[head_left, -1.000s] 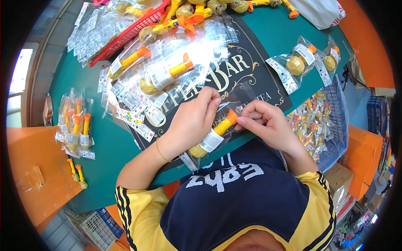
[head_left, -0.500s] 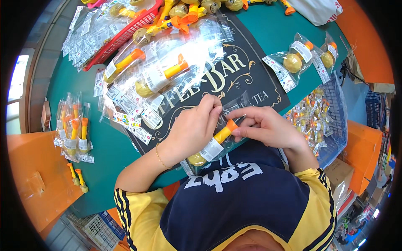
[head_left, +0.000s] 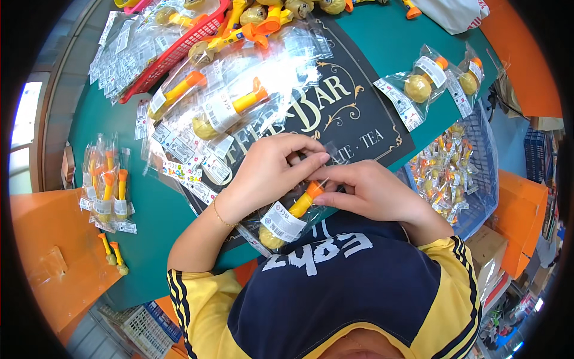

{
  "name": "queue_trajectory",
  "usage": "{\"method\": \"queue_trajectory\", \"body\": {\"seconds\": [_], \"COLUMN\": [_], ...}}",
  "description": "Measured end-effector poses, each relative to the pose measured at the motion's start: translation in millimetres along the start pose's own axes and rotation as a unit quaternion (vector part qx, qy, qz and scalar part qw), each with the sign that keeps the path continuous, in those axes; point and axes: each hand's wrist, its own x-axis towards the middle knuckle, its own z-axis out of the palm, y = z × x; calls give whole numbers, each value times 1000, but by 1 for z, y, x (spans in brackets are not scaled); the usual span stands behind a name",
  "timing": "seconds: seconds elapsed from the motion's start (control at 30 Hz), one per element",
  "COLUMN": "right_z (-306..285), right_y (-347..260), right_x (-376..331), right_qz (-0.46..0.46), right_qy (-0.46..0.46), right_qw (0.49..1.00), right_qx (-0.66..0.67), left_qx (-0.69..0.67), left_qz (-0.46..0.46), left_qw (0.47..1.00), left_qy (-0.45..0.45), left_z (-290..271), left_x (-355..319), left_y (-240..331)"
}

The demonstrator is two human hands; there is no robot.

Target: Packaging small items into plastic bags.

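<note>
At the table's near edge I have a clear plastic bag (head_left: 309, 226) with a toy (head_left: 272, 237) inside: a gold ball on a yellow stem with an orange flared tip and a white label around it. My left hand (head_left: 278, 164) pinches the bag's open-end film above the orange tip. My right hand (head_left: 366, 188) is closed on the same film beside the tip, its fingertips almost meeting the left ones. More bagged toys (head_left: 239, 103) lie on a pile of clear bags beyond my left hand.
A red basket (head_left: 179, 49) and loose toys (head_left: 269, 21) are at the far side. Two bagged toys (head_left: 427, 78) lie far right, above a blue crate (head_left: 484, 197) full of them. Bagged toys (head_left: 104, 191) stand in a cluster at left, with two bare toys (head_left: 118, 260) nearby.
The bagged toy has shifted slightly left and toward me. My two hands have come closer together at the bag's end, the left moving a little right.
</note>
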Motion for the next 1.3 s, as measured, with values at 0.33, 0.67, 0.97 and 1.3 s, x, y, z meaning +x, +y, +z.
{"method": "queue_trajectory", "body": {"seconds": [0.33, 0.67, 0.97, 1.3], "right_z": [-1, 4, -8, -91], "right_y": [-3, -4, 7, 34], "right_x": [-3, 20, 13, -89], "right_qz": [6, -113, -87, 103], "right_qy": [174, 296, 348, -102], "right_qw": [984, 905, 914, 947], "right_qx": [30, -285, -188, -286], "left_qx": [-271, -196, -172, -302], "left_qz": [-37, -1, 40, 26], "left_qw": [961, 979, 984, 946], "left_qy": [32, 45, 36, 118], "left_z": [6, 10, 10, 4], "left_x": [-4, -4, -3, 0], "left_y": [-18, -14, -21, -28]}}
